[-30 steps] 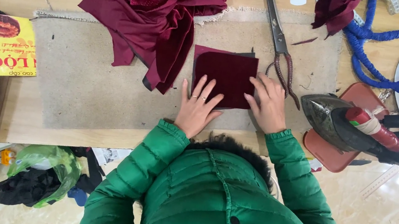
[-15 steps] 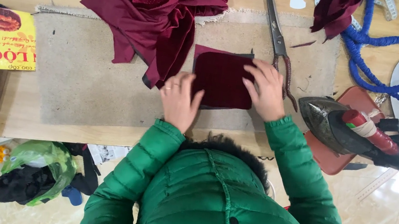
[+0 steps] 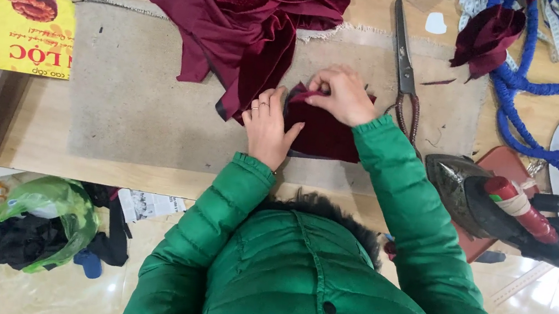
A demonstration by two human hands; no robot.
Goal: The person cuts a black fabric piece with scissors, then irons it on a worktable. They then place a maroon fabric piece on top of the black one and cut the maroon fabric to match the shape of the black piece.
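We've got both hands on a small dark red velvet piece on the felt pad. Our left hand presses it flat, our right hand pinches its top edge. Scissors lie just right of it, an iron sits further right, and a heap of red fabric is above

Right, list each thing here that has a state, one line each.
Left hand: flat, pressing the cloth piece.
Right hand: pinching the piece's top edge.
Cloth piece: dark red, on the pad, top edge lifted.
Scissors: closed, lying on the pad.
Iron: resting on its red stand, untouched.
Cloth heap: crumpled.
Green bag: on the floor, open.
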